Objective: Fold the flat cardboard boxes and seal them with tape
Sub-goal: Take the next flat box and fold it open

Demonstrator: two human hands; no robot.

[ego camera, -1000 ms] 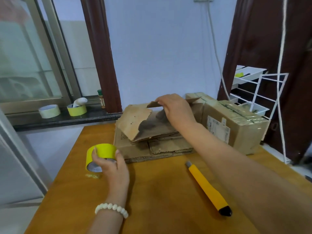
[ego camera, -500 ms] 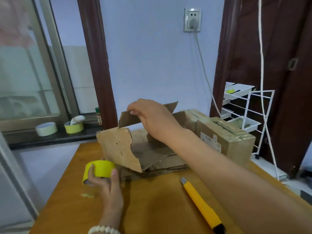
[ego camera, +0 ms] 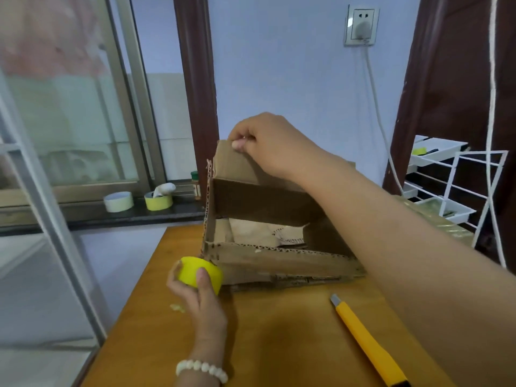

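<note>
A worn brown cardboard box stands partly opened on the wooden table, its open side facing me. My right hand pinches the top edge of its raised flap. Under it lie more flat cardboard pieces. My left hand grips a yellow tape roll at the box's lower left corner. A sealed, taped box shows behind my right forearm.
A yellow utility knife lies on the table at the right. Two more tape rolls, a white one and a yellow one, sit on the dark windowsill. A white wire rack stands at the right. A cable hangs from the wall socket.
My right hand has lifted the cardboard flap higher, so the box has opened up from flat. My left hand with the tape roll has moved closer to the box's corner.
</note>
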